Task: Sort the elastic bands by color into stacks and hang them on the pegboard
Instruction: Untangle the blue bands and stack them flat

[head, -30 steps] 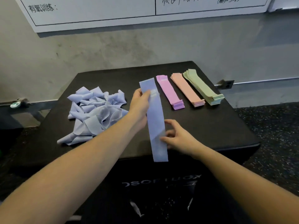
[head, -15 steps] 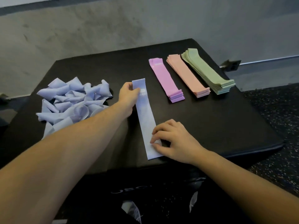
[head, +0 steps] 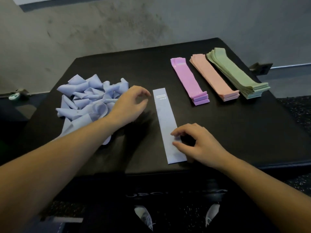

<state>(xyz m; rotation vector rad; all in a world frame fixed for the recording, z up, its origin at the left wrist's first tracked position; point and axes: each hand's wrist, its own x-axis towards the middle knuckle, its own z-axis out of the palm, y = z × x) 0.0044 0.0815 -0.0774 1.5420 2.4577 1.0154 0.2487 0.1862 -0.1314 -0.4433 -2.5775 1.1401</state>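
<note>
A single light-blue band (head: 165,118) lies flat and straight on the black box top (head: 218,125). My right hand (head: 196,143) rests at its near end, curled fingertips touching the band's right edge. Just left of the band's far end hovers my left hand (head: 130,105), its fingers loosely curled and holding nothing. A tangled pile of light-blue bands (head: 87,100) sits at the left. Three neat stacks lie at the right: purple (head: 189,81), pink (head: 213,78) and green (head: 237,75). No pegboard is in view.
A grey concrete wall rises behind the box. A black wall socket (head: 260,68) and a metal pipe sit at the far right. Speckled dark floor surrounds the box, and my shoes (head: 144,216) show below its front edge.
The blue band, held up a second ago, now lies flat on the box. My left hand has let go of its far end and drawn away to the left.
</note>
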